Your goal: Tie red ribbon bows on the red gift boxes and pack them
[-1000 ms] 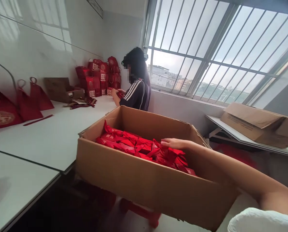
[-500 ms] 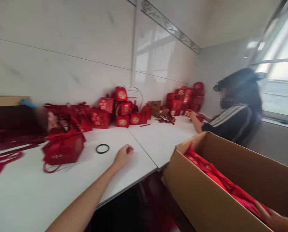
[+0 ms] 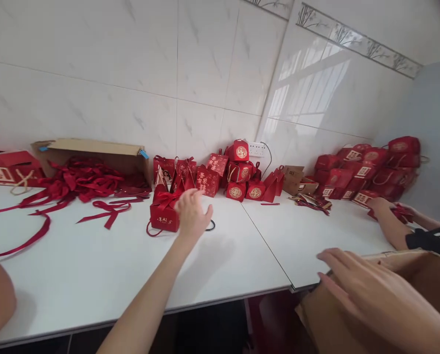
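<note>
Red box point(image 3: 164, 218); ribbon point(image 3: 113, 215), ring point(image 3: 213, 226) nearby

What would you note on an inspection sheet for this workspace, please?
Surface: white table, dark seam across it.
Things: red box with a bow, upright on the table; carton at lower right, contents hidden.
Clutter: loose red ribbons at left; black ring partly hidden behind the left hand.
Hands: left hand open at the red box, right hand open at the carton; contact unclear for both.
Cables: dark cord by the power strip on the tiled wall.
Surroundings: stacked boxes and a co-worker's hand at right.
</note>
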A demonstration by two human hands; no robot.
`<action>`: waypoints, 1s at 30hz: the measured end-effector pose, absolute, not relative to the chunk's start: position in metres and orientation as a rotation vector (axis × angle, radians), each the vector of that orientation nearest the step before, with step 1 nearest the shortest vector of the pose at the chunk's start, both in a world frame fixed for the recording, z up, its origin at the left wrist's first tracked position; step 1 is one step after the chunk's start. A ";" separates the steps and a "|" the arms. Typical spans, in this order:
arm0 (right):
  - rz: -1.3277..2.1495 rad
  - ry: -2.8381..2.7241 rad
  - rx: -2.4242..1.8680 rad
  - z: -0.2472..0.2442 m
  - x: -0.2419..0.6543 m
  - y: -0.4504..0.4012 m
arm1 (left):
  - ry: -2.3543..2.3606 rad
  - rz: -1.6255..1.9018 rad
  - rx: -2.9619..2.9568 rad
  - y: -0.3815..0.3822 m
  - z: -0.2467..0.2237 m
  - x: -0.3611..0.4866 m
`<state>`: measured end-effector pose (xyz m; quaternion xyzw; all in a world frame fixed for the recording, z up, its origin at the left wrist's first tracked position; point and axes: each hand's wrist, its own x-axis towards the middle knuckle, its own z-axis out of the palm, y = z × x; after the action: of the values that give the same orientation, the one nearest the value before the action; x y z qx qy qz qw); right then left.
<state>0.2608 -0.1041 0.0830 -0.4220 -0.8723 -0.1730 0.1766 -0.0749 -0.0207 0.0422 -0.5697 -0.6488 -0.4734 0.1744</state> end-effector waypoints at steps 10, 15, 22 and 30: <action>0.052 -3.055 -1.060 0.054 0.170 -0.057 | -2.463 -1.371 -1.340 -0.044 0.036 -0.157; 0.518 -2.704 -1.186 0.048 0.176 -0.036 | -1.863 -1.536 -1.905 -0.041 0.044 -0.109; 0.838 -1.890 -1.541 0.059 0.190 -0.008 | -1.336 -1.363 -2.962 -0.018 0.022 -0.026; 0.491 -2.406 -1.016 0.051 0.180 -0.027 | -1.218 -1.544 -2.965 -0.018 0.004 -0.032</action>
<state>0.1798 -0.0272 0.0508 -0.3710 -0.8791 0.1792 0.2398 -0.0318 -0.0177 0.0041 -0.8153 -0.3350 -0.4247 -0.2065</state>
